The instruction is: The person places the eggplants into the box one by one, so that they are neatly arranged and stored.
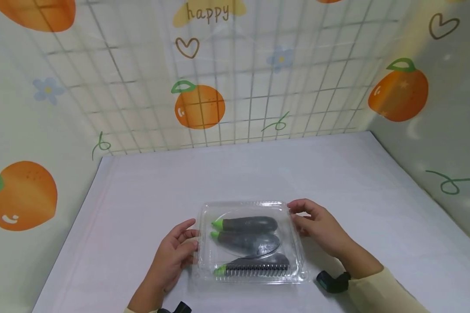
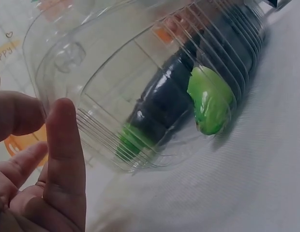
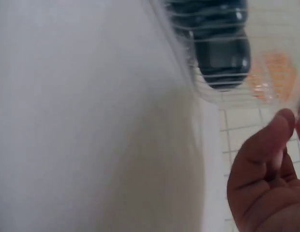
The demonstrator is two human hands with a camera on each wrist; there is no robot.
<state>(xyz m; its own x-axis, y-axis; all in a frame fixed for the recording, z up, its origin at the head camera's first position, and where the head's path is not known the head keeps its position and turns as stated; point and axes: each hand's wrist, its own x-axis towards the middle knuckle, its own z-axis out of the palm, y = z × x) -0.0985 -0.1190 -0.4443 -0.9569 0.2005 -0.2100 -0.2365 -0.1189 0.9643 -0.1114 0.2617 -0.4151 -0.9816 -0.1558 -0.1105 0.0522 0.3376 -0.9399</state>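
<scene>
A clear plastic clamshell box sits low in the middle of the head view, lid down. Inside lie three dark eggplants, a far one, a middle one and a near one, their green ends towards the left. My left hand pinches the box's left rim between thumb and fingers, as the left wrist view also shows. At the far right corner, my right hand pinches the rim with thumb and index finger. In the right wrist view the gripped corner is partly cut off.
The box is over a white-covered table. Behind it rises a white grid covered by a sheet printed with oranges, and similar printed sheets stand at both sides. Black wrist devices, one on the right wrist, sit near the box.
</scene>
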